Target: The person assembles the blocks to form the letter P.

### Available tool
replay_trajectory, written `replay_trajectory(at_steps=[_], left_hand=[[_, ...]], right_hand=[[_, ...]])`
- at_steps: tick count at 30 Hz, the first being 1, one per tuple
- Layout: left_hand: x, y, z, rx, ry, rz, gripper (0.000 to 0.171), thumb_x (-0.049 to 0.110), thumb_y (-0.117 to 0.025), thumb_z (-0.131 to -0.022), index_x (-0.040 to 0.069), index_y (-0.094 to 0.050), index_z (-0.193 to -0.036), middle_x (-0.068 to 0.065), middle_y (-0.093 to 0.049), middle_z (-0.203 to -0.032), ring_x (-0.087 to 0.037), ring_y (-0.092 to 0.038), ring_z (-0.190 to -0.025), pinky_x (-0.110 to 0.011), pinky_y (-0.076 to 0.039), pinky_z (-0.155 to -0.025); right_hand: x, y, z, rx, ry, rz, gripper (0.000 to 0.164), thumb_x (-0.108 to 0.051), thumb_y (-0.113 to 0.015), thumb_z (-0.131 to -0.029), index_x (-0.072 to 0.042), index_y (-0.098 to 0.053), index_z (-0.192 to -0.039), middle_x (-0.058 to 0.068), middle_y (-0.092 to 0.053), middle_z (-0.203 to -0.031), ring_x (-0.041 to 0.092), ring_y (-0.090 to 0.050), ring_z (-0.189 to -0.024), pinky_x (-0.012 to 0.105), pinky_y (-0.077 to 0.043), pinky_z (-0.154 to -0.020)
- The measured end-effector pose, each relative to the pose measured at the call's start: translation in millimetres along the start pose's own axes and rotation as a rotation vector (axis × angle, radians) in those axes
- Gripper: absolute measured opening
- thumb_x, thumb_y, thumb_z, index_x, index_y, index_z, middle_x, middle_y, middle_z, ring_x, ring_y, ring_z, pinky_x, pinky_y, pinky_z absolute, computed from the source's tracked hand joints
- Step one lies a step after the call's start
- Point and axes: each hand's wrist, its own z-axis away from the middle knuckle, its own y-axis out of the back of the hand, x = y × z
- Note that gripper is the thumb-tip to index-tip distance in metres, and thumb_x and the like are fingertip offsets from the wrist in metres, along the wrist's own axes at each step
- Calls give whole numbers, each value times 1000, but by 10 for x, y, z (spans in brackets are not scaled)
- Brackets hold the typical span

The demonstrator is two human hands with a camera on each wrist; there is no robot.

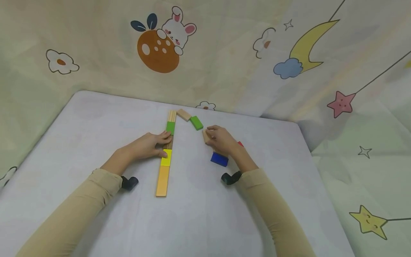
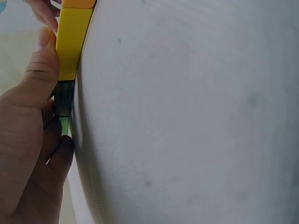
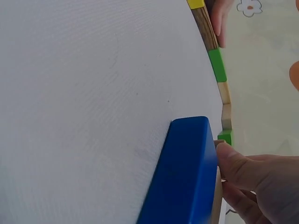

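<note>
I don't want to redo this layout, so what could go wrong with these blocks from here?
The right hand pinches a pale block near the slanted green block, so it might nudge that one askew. It is also close to the blue block, which it could bump. The left hand touches the yellow block, so a slip might bend the straight row.

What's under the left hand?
Under the left hand you can see part of a brown block and a yellow block. The bits it covers, and anything beneath its palm, can't be seen.
</note>
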Motion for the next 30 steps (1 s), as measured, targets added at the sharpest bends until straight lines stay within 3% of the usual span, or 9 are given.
replay_trajectory(at_steps=[8,30], left_hand=[[0,-4,-2,1,1,-2,76,46,-69,-80,12,-42,-142,-4,-27,-155,-25,-26,-143,-47,-32,-113],[-22,-13,-17,3,-3,-9,76,46,-69,-80,12,-43,-142,-4,-28,-154,-25,-27,-143,-48,-30,-113]], right_hand=[[-16,-21,-6,42,-29,-93,59,-33,-68,-88,-10,-50,-139,5,-46,-145,20,-57,-120,33,-48,-101],[-42,-40,-68,57,-62,-134,58,-33,-69,-86,-13,-51,-138,4,-47,-143,18,-60,-112,31,-52,-95]])
